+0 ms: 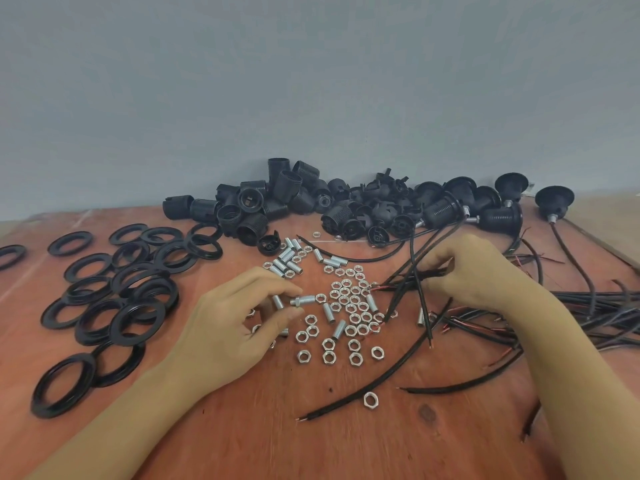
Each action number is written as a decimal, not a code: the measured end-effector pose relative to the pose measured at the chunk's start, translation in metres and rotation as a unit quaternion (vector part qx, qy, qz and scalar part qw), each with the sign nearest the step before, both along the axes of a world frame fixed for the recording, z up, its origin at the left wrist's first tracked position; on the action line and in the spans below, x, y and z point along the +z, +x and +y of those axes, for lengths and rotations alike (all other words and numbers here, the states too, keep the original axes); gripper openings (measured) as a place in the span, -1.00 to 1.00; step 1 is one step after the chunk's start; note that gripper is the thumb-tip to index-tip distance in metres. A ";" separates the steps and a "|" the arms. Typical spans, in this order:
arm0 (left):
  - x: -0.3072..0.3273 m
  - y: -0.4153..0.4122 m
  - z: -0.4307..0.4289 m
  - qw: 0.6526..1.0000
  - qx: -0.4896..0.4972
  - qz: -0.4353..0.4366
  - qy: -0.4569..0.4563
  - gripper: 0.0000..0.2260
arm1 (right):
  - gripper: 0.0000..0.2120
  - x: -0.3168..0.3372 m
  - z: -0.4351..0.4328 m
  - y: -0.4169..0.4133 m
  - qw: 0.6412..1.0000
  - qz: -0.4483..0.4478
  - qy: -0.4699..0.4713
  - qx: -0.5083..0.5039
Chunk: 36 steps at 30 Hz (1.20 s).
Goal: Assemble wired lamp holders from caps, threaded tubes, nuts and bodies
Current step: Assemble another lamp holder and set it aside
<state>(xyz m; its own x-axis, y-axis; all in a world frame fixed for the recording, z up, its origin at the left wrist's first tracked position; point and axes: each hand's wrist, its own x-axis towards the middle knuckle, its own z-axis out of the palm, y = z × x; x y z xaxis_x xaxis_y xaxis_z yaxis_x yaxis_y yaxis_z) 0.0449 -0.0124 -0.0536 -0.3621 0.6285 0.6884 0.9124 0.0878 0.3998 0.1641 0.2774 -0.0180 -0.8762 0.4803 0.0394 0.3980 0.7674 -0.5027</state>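
Note:
My left hand [239,320] pinches a threaded metal tube [305,300] with a nut on it, just above the table's middle. My right hand [474,271] grips several black wires [412,271] that hang from its fingers toward the table. Loose silver nuts [349,306] and more threaded tubes [285,258] are scattered between the hands. Black lamp holder bodies and caps [311,202] are piled at the back against the wall.
Black rings [117,299] are spread in a heap on the left of the brown table [311,427]. A bundle of black wires [588,317] lies at the right. Wired lamp holders [502,216] stand at the back right. One nut [370,399] lies alone near the front.

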 end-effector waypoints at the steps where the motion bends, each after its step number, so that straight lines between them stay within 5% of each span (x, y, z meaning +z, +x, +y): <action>1: 0.000 0.000 0.000 1.000 0.000 0.000 0.000 -0.81 | -0.87 0.000 0.000 -0.001 1.000 0.012 -0.002 0.001; 7: 0.001 0.002 0.000 1.000 0.005 0.002 0.003 -0.82 | -0.80 -0.003 0.002 -0.001 0.999 0.044 0.017 0.018; 15: 0.001 0.000 -0.001 1.000 0.013 0.004 0.004 -0.83 | -0.90 0.002 -0.009 -0.002 0.964 0.213 -0.112 0.112; 28: 0.006 0.004 0.001 1.000 0.016 -0.013 0.011 -0.85 | -0.73 -0.006 -0.062 -0.014 0.950 0.205 -0.032 0.233; 32: 0.007 0.006 0.001 0.996 0.032 -0.074 0.030 -0.88 | -0.80 -0.007 -0.083 -0.018 0.918 0.285 0.004 0.277; 36: 0.005 0.008 0.003 0.969 0.036 -0.231 0.078 -0.80 | -0.79 -0.013 -0.095 -0.020 0.907 0.321 0.036 0.270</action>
